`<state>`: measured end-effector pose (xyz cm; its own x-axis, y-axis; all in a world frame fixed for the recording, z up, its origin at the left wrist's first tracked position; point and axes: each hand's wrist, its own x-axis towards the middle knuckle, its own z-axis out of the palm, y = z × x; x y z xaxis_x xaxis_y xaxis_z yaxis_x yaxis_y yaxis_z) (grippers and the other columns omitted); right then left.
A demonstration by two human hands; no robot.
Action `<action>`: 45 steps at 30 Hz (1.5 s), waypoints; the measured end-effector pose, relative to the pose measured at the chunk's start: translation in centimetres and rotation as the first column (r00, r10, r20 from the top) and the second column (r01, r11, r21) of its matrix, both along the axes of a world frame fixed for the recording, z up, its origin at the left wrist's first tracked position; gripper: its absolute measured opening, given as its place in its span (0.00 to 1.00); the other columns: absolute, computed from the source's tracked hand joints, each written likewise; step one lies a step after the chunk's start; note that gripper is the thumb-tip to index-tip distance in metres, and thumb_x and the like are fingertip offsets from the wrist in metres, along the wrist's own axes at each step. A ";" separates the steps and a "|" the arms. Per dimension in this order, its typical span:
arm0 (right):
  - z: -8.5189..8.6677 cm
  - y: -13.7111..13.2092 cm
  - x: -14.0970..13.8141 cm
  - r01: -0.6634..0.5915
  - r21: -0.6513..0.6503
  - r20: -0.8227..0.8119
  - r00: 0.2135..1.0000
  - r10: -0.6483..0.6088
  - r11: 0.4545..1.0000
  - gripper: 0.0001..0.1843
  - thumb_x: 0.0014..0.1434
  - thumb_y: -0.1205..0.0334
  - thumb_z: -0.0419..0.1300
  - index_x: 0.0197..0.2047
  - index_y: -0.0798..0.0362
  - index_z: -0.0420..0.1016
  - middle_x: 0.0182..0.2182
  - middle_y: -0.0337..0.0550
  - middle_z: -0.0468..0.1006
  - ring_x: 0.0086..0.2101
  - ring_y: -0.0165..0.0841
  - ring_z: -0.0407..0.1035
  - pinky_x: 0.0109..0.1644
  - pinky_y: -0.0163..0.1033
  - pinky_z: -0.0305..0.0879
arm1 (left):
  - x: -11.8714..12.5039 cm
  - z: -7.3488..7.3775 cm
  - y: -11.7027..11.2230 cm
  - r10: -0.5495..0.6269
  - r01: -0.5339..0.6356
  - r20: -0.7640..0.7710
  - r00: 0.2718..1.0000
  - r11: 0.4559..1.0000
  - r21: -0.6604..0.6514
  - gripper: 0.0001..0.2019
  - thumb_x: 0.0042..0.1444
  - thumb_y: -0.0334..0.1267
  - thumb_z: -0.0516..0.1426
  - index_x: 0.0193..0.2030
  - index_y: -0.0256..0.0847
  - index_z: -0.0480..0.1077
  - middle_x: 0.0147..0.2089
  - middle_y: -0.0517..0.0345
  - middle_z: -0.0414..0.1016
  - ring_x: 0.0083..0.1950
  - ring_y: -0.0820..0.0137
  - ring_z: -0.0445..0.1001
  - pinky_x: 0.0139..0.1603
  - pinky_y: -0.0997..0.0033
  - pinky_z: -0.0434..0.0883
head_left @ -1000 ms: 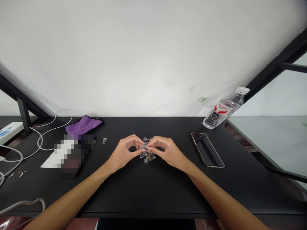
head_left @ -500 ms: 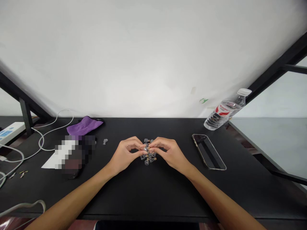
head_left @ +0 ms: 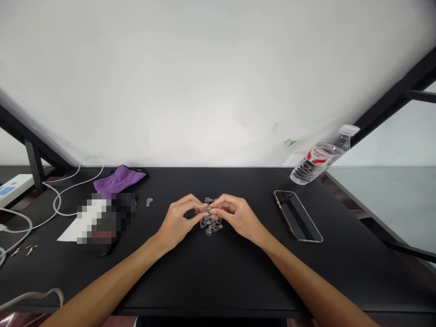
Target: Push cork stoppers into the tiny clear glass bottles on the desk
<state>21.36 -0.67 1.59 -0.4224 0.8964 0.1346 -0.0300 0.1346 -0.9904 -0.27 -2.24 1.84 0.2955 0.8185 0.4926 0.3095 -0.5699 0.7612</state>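
Above the middle of the black table, my left hand [head_left: 182, 220] pinches a tiny clear glass bottle [head_left: 206, 208] between thumb and fingers. My right hand [head_left: 238, 212] pinches the same bottle at its cork end, from the right. The fingertips of both hands nearly meet and cover part of it. Under and around them lies a small pile of similar corked glass bottles [head_left: 209, 231], of several shapes, partly hidden by my fingers. A single small clear piece [head_left: 149, 201] lies apart, to the left of my left hand.
A phone [head_left: 298, 215] lies to the right, with a water bottle [head_left: 320, 156] leaning behind it. At the left are a purple cloth [head_left: 119, 179], a white paper [head_left: 70, 231], white cables [head_left: 57, 200], a power strip [head_left: 15, 188] and small metallic bits [head_left: 31, 248]. A white wall [head_left: 211, 91] stands behind the table [head_left: 211, 277].
Both hands stay nearly in place, with fingers shifting slightly around the small bottle. The camera view has moved a little.
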 end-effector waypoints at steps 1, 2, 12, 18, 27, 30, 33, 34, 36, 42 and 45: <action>0.0 0.2 0.2 0.016 0.023 0.034 0.999 -0.017 1.000 0.14 0.60 0.50 0.70 0.42 0.51 0.78 0.34 0.42 0.82 0.35 0.37 0.79 0.43 0.42 0.77 | -0.1 -0.1 0.2 0.021 -0.021 -0.030 0.999 1.000 -0.003 0.05 0.62 0.36 0.65 0.44 0.43 0.79 0.40 0.55 0.78 0.39 0.67 0.77 0.43 0.66 0.76; 0.1 0.4 0.4 0.043 0.060 0.070 0.996 -0.048 0.997 0.14 0.61 0.51 0.69 0.45 0.51 0.78 0.34 0.42 0.82 0.36 0.37 0.78 0.44 0.42 0.77 | -0.1 -0.2 0.5 0.049 -0.049 -0.062 0.997 0.999 -0.007 0.05 0.63 0.35 0.65 0.45 0.43 0.79 0.40 0.55 0.77 0.40 0.68 0.77 0.44 0.66 0.75; 0.2 2.5 2.6 0.244 0.448 0.293 0.869 -0.399 0.860 0.10 0.70 0.56 0.57 0.45 0.51 0.78 0.41 0.44 0.79 0.40 0.36 0.74 0.50 0.44 0.71 | -0.2 -2.3 2.8 0.161 -0.186 -0.275 0.948 0.980 -0.067 0.06 0.64 0.32 0.61 0.45 0.45 0.78 0.41 0.58 0.74 0.42 0.67 0.74 0.46 0.67 0.71; -0.2 1.6 2.6 0.024 0.382 0.443 0.872 -0.206 0.924 0.19 0.72 0.48 0.55 0.59 0.45 0.74 0.59 0.48 0.74 0.60 0.42 0.68 0.66 0.50 0.63 | 0.0 -1.7 2.4 0.070 -0.115 -0.312 0.947 0.985 -0.126 0.08 0.69 0.40 0.57 0.46 0.45 0.78 0.42 0.56 0.75 0.45 0.65 0.74 0.50 0.64 0.69; -0.1 -0.3 0.6 -0.270 0.305 0.690 0.724 -0.017 0.913 0.65 0.50 0.27 0.67 0.79 0.41 0.39 0.78 0.45 0.41 0.75 0.52 0.38 0.76 0.61 0.44 | 0.0 -1.0 2.4 0.061 -0.103 -0.280 0.958 0.985 -0.138 0.11 0.73 0.40 0.51 0.46 0.42 0.74 0.40 0.58 0.74 0.42 0.66 0.71 0.49 0.65 0.66; -0.8 -0.3 -0.3 -0.262 0.367 0.682 0.728 -0.067 0.893 0.61 0.54 0.29 0.66 0.79 0.44 0.43 0.77 0.46 0.45 0.74 0.48 0.42 0.78 0.58 0.42 | 0.0 -1.1 2.3 0.068 -0.113 -0.267 0.961 0.981 -0.159 0.11 0.74 0.40 0.50 0.46 0.43 0.72 0.41 0.58 0.73 0.44 0.66 0.71 0.51 0.65 0.66; -1.0 -0.2 -0.6 -0.280 0.389 0.690 0.720 -0.076 0.877 0.56 0.57 0.33 0.65 0.78 0.49 0.48 0.76 0.49 0.50 0.74 0.47 0.45 0.78 0.56 0.44 | -0.1 -1.0 2.2 0.076 -0.125 -0.245 0.967 0.974 -0.190 0.10 0.74 0.40 0.50 0.43 0.43 0.71 0.41 0.58 0.72 0.44 0.67 0.71 0.50 0.66 0.67; -0.9 -0.1 -0.6 -0.292 0.388 0.697 0.714 -0.071 0.874 0.54 0.58 0.33 0.65 0.77 0.50 0.50 0.76 0.50 0.51 0.74 0.47 0.45 0.78 0.56 0.44 | -0.1 -1.0 2.2 0.073 -0.126 -0.249 0.966 0.971 -0.205 0.10 0.74 0.40 0.50 0.42 0.43 0.70 0.41 0.59 0.72 0.44 0.67 0.71 0.50 0.66 0.67; -0.6 -0.1 -0.5 -0.315 0.386 0.709 0.702 -0.061 0.867 0.52 0.59 0.35 0.65 0.76 0.52 0.53 0.75 0.52 0.52 0.73 0.47 0.46 0.78 0.55 0.44 | -0.2 -0.9 2.1 0.066 -0.127 -0.261 0.963 0.966 -0.225 0.11 0.74 0.40 0.50 0.40 0.43 0.69 0.40 0.59 0.71 0.43 0.67 0.70 0.48 0.66 0.66; -0.2 0.1 -0.3 -0.344 0.396 0.715 0.697 -0.051 0.852 0.49 0.60 0.42 0.68 0.75 0.54 0.55 0.73 0.52 0.58 0.73 0.47 0.49 0.78 0.54 0.46 | -0.1 -0.9 2.0 0.032 -0.098 -0.255 0.966 0.963 -0.249 0.11 0.74 0.40 0.48 0.40 0.43 0.67 0.41 0.58 0.71 0.45 0.66 0.70 0.51 0.64 0.66; -0.4 0.2 -0.2 -0.339 0.406 0.708 0.704 -0.057 0.849 0.48 0.60 0.42 0.68 0.75 0.53 0.56 0.72 0.52 0.60 0.72 0.48 0.50 0.78 0.55 0.48 | -0.1 -1.1 2.0 0.028 -0.095 -0.263 0.964 0.965 -0.244 0.11 0.74 0.39 0.48 0.40 0.44 0.67 0.41 0.58 0.71 0.45 0.65 0.70 0.52 0.64 0.66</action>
